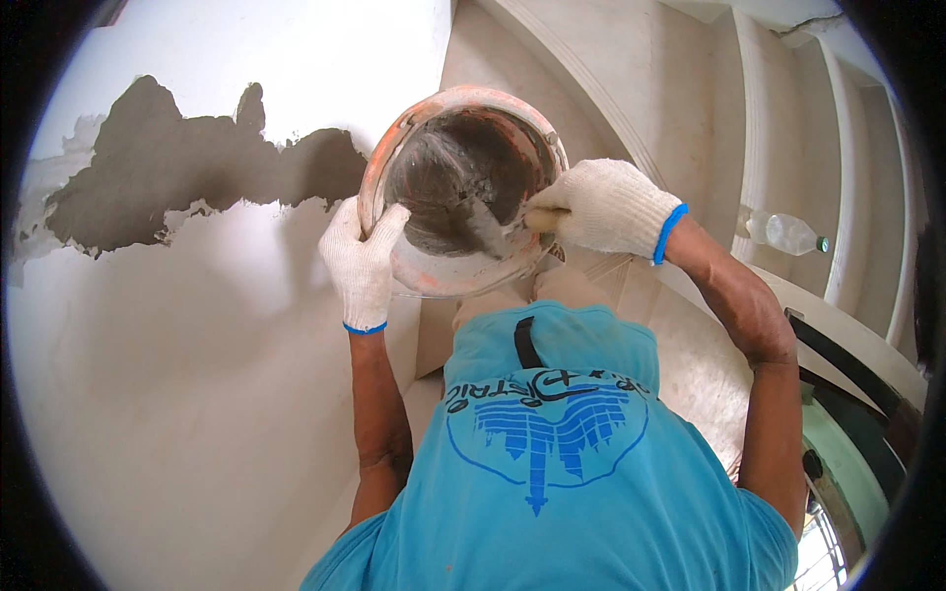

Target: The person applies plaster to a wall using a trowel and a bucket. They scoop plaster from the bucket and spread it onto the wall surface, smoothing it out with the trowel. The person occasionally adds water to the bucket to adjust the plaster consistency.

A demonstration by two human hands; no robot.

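Note:
An orange bucket (471,96), its rim crusted with dried mortar, is tilted in front of my body. Grey wet mortar (429,182) lies inside it. My left hand (361,264), in a white knit glove with a blue cuff, is closed on the bucket's left rim, thumb over the edge. At the right rim, my right hand (606,209), gloved alike, is closed round the handle of a trowel (483,229). The trowel's mortar-smeared blade reaches into the bucket; most of the handle is hidden by the fingers.
A rough grey mortar patch (197,167) spreads over the white wall (177,374) on the left. Stairs (680,89) curve along the right, with a clear plastic bottle (788,234) lying on one step. A dark handrail (847,364) stands near my right arm.

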